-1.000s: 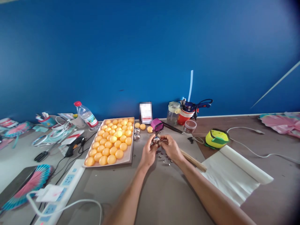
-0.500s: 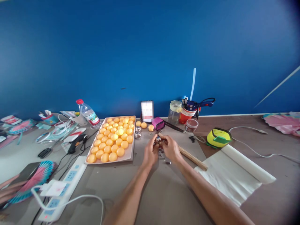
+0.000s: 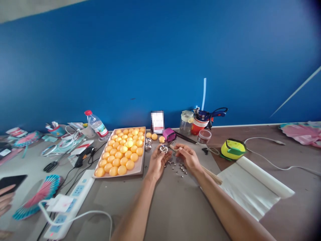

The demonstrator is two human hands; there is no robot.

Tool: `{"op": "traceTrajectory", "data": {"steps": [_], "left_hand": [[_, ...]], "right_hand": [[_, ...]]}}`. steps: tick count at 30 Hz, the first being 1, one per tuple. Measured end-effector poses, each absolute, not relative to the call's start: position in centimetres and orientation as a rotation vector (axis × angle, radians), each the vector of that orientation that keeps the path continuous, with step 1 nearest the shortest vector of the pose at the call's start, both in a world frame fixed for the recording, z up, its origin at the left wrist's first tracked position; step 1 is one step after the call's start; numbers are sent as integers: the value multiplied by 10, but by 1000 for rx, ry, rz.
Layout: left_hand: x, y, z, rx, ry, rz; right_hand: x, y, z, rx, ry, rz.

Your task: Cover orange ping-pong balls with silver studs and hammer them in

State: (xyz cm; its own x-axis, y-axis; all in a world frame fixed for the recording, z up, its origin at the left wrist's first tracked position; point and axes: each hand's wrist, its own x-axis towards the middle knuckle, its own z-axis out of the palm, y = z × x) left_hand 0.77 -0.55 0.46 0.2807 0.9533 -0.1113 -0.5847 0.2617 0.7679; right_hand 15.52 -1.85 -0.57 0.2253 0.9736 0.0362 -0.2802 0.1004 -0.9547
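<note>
Left hand (image 3: 156, 161) around silver ball (image 3: 164, 149)

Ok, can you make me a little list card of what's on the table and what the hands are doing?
Left hand: holds a shiny silver ball
Right hand: beside the ball, fingers curled, grip unclear
Under the hands: small silver bits on the table
Left of hands: tray of orange balls
Right side: white paper roll
</note>
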Motion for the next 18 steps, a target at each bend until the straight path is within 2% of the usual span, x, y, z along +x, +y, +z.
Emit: {"op": "traceTrajectory", "data": {"steps": [7,18], "left_hand": [[7,-6,10,653,604,1122],[4,-2,7,567,634,1144]], "right_hand": [[160,-14,-24,-1040,-920,1057],[151,-24,-11,-1107,-1104,1011]]}}
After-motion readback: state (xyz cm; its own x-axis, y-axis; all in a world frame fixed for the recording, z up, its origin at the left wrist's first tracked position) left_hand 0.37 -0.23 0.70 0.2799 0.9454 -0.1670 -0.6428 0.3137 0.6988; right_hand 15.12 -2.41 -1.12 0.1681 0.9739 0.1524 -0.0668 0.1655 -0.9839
